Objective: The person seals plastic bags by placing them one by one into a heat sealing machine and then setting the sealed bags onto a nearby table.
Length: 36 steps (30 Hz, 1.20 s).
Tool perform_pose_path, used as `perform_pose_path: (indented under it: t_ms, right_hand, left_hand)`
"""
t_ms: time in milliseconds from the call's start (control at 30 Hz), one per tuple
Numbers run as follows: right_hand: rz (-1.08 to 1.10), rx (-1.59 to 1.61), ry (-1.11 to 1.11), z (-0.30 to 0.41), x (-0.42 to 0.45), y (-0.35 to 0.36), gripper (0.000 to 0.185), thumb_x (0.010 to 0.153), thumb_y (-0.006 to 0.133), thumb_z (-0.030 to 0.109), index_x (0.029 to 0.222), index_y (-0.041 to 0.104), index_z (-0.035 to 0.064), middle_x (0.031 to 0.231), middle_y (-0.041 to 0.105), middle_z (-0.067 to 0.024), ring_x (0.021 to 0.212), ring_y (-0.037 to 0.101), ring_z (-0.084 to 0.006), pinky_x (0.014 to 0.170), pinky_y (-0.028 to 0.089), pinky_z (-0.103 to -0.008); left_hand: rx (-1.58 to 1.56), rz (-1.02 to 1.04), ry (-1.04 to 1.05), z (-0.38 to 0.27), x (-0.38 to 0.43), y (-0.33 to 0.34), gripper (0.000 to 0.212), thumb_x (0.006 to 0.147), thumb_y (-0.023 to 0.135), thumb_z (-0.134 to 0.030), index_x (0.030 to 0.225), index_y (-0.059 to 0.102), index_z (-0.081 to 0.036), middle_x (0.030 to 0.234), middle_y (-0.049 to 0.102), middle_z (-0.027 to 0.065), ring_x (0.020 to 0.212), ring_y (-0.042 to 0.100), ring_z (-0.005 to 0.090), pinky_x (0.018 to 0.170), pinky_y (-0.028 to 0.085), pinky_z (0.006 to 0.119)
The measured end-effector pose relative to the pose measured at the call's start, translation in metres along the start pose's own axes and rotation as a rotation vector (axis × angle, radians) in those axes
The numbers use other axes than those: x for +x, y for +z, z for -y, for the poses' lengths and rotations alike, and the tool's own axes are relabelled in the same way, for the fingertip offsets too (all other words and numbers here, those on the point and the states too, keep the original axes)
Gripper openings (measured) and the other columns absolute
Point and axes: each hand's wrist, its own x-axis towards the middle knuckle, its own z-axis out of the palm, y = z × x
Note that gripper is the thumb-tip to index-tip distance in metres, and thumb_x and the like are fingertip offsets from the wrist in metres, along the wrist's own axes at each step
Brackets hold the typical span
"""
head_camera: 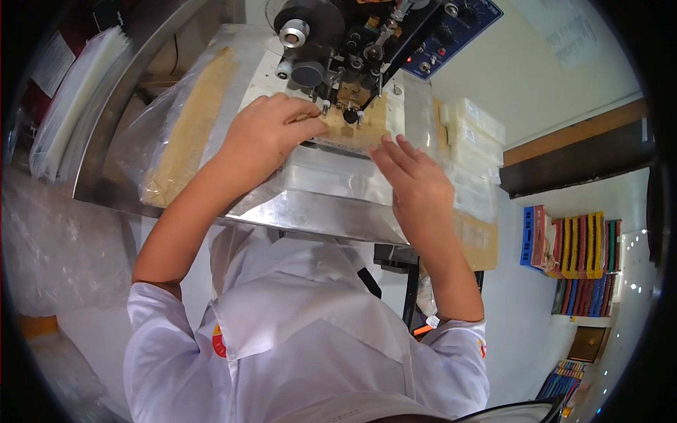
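A coding machine (354, 63) with a black reel stands on a steel table (317, 211), its print head over a light base plate. My left hand (275, 124) lies at the left of the plate, fingers curled beside the print head; whether it pinches anything cannot be told. My right hand (418, 177) is at the plate's right front corner, fingertips touching or just above it, with fingers extended and no object seen in it. Between the hands, clear plastic film or bags (338, 172) lie along the front of the plate.
Stacked packs of clear plastic (473, 137) stand right of the machine. A plastic-wrapped brown sheet (190, 121) lies to the left, with more clear bags (79, 100) beyond. A blue control panel (449, 34) is at the upper right. Coloured crates (576, 246) stand far right.
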Motion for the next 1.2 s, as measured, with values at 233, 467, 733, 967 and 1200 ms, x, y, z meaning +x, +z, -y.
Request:
perform_pose_path:
  t_ms: [233, 467, 733, 967, 1200]
  right_hand:
    - [0.029, -0.011, 0.089, -0.021, 0.005, 0.030, 0.057, 0.076, 0.061, -0.009, 0.127, 0.072, 0.0138, 0.134, 0.070, -0.0109, 0.129, 0.064, -0.0335, 0.106, 0.051, -0.0476]
    - [0.019, -0.049, 0.098, -0.035, 0.016, 0.039, 0.054, 0.077, 0.063, -0.007, 0.125, 0.073, 0.0142, 0.134, 0.070, -0.0108, 0.128, 0.064, -0.0330, 0.102, 0.053, -0.0444]
    - [-0.044, -0.066, 0.110, -0.038, 0.021, 0.044, 0.046, 0.079, 0.066, -0.003, 0.121, 0.075, 0.0140, 0.126, 0.074, -0.0096, 0.119, 0.069, -0.0323, 0.096, 0.057, -0.0431]
    - [-0.061, -0.019, 0.117, -0.040, 0.020, 0.045, 0.051, 0.082, 0.064, -0.008, 0.126, 0.074, 0.0169, 0.129, 0.072, -0.0061, 0.122, 0.068, -0.0308, 0.092, 0.058, -0.0408]
    - [-0.155, -0.071, 0.320, -0.093, -0.037, 0.022, 0.047, 0.080, 0.065, -0.003, 0.117, 0.078, 0.0213, 0.125, 0.073, -0.0043, 0.122, 0.064, -0.0308, 0.098, 0.051, -0.0444]
  left_hand:
    - [-0.032, -0.018, -0.067, -0.023, -0.014, -0.001, 0.029, 0.075, 0.081, -0.013, 0.104, 0.079, -0.016, 0.090, 0.060, 0.0022, 0.083, 0.059, 0.0219, 0.073, 0.043, 0.038]
    - [-0.008, -0.007, -0.069, -0.015, -0.002, 0.012, 0.024, 0.080, 0.083, -0.020, 0.104, 0.079, -0.016, 0.090, 0.058, -0.0004, 0.083, 0.058, 0.0187, 0.075, 0.036, 0.037]
    - [0.022, 0.009, -0.072, -0.009, 0.005, 0.017, 0.017, 0.081, 0.082, -0.022, 0.097, 0.077, -0.017, 0.091, 0.057, -0.0011, 0.084, 0.058, 0.0182, 0.078, 0.038, 0.037]
    - [0.081, 0.097, -0.108, -0.014, 0.004, 0.007, 0.030, 0.083, 0.080, -0.022, 0.112, 0.077, -0.017, 0.090, 0.057, 0.0010, 0.088, 0.058, 0.0203, 0.079, 0.038, 0.038]
    - [-0.074, 0.351, -0.109, -0.038, -0.004, -0.019, 0.041, 0.086, 0.077, -0.021, 0.125, 0.071, -0.009, 0.113, 0.066, 0.0109, 0.106, 0.060, 0.0325, 0.095, 0.044, 0.046]
